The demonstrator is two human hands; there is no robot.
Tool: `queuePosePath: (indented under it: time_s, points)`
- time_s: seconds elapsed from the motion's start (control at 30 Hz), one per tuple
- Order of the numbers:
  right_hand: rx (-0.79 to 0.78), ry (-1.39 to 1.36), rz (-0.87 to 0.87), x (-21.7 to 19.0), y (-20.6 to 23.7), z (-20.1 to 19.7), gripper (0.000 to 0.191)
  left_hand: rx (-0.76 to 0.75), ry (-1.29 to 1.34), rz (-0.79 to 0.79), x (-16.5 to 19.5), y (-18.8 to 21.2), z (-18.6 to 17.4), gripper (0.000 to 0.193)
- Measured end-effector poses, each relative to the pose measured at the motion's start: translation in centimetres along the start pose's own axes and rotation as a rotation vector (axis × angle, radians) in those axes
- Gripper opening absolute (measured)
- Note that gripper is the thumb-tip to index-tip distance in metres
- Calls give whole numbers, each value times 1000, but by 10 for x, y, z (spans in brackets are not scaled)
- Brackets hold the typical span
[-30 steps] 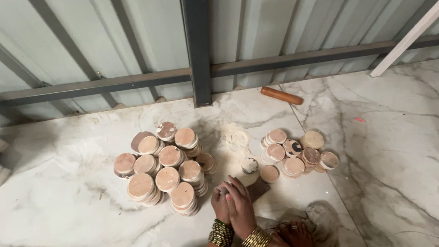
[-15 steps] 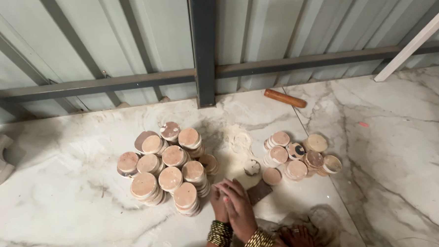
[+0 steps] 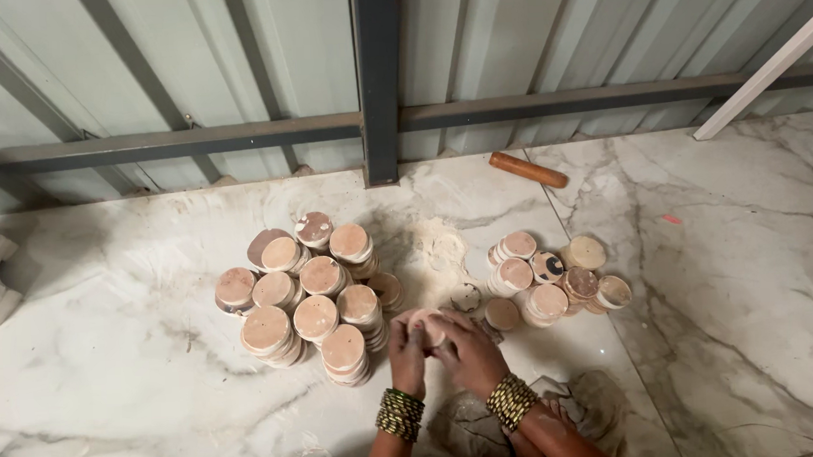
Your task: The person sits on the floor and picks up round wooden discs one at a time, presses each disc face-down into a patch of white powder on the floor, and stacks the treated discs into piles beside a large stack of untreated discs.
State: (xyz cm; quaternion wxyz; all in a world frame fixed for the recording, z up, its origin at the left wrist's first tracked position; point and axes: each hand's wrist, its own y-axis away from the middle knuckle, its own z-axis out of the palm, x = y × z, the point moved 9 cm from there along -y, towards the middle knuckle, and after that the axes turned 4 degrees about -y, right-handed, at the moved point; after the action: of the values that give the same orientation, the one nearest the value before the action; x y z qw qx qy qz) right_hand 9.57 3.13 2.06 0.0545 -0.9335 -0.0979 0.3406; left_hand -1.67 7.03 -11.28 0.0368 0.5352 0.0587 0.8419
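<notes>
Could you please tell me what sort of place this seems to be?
Probably a small workshop or work shed: a corrugated metal wall, a marble floor used as the work surface, and stacks of clay-coloured discs beside both hands.

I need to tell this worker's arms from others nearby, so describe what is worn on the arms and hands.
Both forearms are bare, with no sleeves in view and no gloves. The left wrist wears a stack of thin bangles, green and gold. The right wrist wears a similar stack, mostly gold. Whether there are rings on the fingers is too small to tell.
</notes>
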Motion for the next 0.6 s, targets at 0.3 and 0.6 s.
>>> queuePosePath:
  time_s: [0.3,0.6]
  points:
    - [-162,277,192,1,-5,-3,59,-156,-20,-39,17,14,25,34]
    - [-43,139,125,10,-9,6,92,-221,35,22,44,21,31,50]
